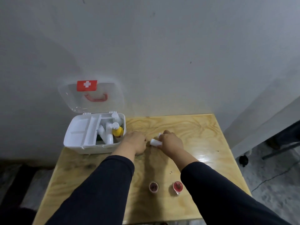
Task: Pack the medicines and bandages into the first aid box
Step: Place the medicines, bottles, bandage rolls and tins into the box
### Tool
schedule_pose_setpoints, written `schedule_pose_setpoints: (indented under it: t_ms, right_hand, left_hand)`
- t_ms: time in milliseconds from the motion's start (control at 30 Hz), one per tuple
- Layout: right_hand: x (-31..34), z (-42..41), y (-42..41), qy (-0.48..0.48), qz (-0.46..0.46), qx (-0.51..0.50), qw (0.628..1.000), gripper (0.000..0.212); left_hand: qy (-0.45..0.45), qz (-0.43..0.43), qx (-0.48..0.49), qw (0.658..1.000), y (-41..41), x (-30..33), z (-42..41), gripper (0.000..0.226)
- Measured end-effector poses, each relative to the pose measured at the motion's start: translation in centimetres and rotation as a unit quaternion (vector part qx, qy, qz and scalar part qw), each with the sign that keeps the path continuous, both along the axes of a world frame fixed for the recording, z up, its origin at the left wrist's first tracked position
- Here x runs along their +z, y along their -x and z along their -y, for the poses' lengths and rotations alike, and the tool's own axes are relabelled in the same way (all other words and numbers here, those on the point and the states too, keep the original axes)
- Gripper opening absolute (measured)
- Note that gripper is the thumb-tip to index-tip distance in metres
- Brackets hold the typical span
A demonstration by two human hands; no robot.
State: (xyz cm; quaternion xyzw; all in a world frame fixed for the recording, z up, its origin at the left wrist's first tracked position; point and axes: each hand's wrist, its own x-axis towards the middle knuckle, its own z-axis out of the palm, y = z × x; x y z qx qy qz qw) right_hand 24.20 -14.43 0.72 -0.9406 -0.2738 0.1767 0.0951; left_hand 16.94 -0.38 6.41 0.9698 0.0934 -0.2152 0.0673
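Note:
The white first aid box [76,147] stands open at the table's far left, its clear lid [73,101] with a red cross label raised against the wall. Inside lie several white bottles and tubes [108,135] and a yellow bottle [118,132], beside a white tray insert [81,129]. My right hand [171,141] is shut on small white items [154,142], held just above the table's middle. My left hand [135,141] rests knuckles-up next to the box's right wall; what lies under it is hidden.
Two small round red-topped cups [153,186] [178,186] sit on the wooden table [203,135] near its front edge, between my forearms. A grey wall rises right behind the table. A dark metal frame [279,143] stands on the floor to the right.

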Motion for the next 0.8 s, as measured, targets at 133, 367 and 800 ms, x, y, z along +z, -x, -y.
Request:
schedule_pose_setpoints:
  t_ms: [133,367,800]
  right_hand:
    - [2.5,-0.5,-0.6,-0.03,0.023,-0.037,0.999,0.034]
    - [9.8,-4.3,-0.8,-0.097,0.127,-0.013,0.987,0.025]
    - [12.5,-19.3,8.0,-0.136,0.024,0.069,0.988,0.037]
  left_hand:
    - [0.014,0.031,0.008,0.999,0.6,1.2,-0.7,0.026]
    - [0.05,0.104,0.064,0.991,1.6,5.7,-4.2,0.037]
    - [0.023,0.152,0.17,0.973,12.2,5.3,-16.5,0.064]
